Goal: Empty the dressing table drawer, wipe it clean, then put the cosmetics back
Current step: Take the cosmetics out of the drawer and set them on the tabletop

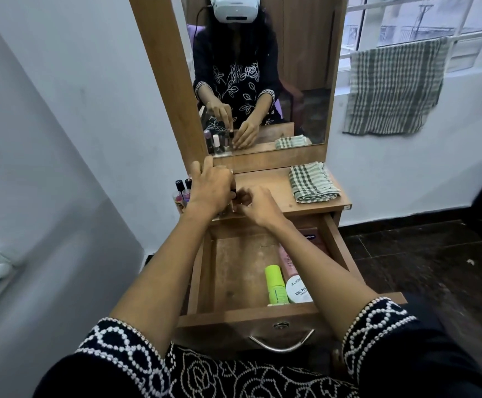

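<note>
Pale blue-grey walls flank a narrow wood-laminate dressing table (pixel 265 186) with a tall mirror (pixel 262 81) set upright at its back. Left hand (pixel 209 183) curls down over small bottles at the tabletop's left edge, fingers bent round a dark-capped one; the exact grip is hidden by the knuckles. Right hand (pixel 258 206) sits just beside those fingers, its own fingertips curled inward and pinching at something small I cannot make out. Two nail polish bottles (pixel 183 191), black caps, glossy glass, stand just left of the left fingers. One folded checked cloth (pixel 313 182), soft woven cotton, lies well to the right of both hands. Below the wrists the drawer (pixel 242 314) is pulled out, its scuffed wooden floor mostly bare on the left. Against its right wall lie three cosmetics: a lime-green tube (pixel 275 284), a pink tube (pixel 287 261) and a round white jar (pixel 298 288). A second checked towel (pixel 395 87) hangs at the window.
</note>
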A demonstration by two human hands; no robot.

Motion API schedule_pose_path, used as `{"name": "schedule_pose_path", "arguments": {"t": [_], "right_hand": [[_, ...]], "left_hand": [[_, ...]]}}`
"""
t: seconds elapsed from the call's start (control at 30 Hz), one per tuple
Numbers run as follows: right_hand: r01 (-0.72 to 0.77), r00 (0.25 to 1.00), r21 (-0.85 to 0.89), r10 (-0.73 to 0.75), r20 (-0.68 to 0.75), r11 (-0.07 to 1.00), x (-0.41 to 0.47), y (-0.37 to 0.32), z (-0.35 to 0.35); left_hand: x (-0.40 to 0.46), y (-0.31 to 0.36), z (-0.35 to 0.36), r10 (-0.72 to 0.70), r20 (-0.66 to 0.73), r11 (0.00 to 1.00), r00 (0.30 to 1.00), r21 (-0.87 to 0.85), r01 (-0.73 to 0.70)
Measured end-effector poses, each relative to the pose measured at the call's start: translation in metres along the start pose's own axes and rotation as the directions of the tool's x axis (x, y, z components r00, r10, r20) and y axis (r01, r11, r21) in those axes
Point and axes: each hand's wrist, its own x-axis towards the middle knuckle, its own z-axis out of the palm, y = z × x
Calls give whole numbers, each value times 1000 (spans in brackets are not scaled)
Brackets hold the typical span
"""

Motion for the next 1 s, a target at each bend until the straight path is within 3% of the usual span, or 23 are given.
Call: {"name": "schedule_pose_path", "arguments": {"t": [0.53, 0.63, 0.73, 0.83, 0.9, 1.0], "right_hand": [[-27, 999, 91, 30, -26, 995, 3, 11, 13], [-75, 995, 117, 82, -57, 990, 0, 9, 5], [-113, 971, 243, 160, -180, 963, -13, 8, -17], [-97, 968, 315, 163, -189, 944, -35, 11, -43], [-103, 977, 330, 157, -141, 938, -49, 14, -58], [-121, 991, 302, 134, -20, 946, -70, 21, -72]], "left_hand": [[0, 2, 5, -81, -55, 997, 995, 14, 82], [-4, 5, -2, -64, -128, 998, 990, -13, 62], [-13, 11, -9, -9, -319, 995, 948, -96, -23], [-31, 23, -12, 36, -465, 971, 884, -193, -141], [-45, 32, -7, 43, -452, 935, 891, -296, -195], [-70, 45, 15, -19, -238, 834, 971, -540, -116]]}}
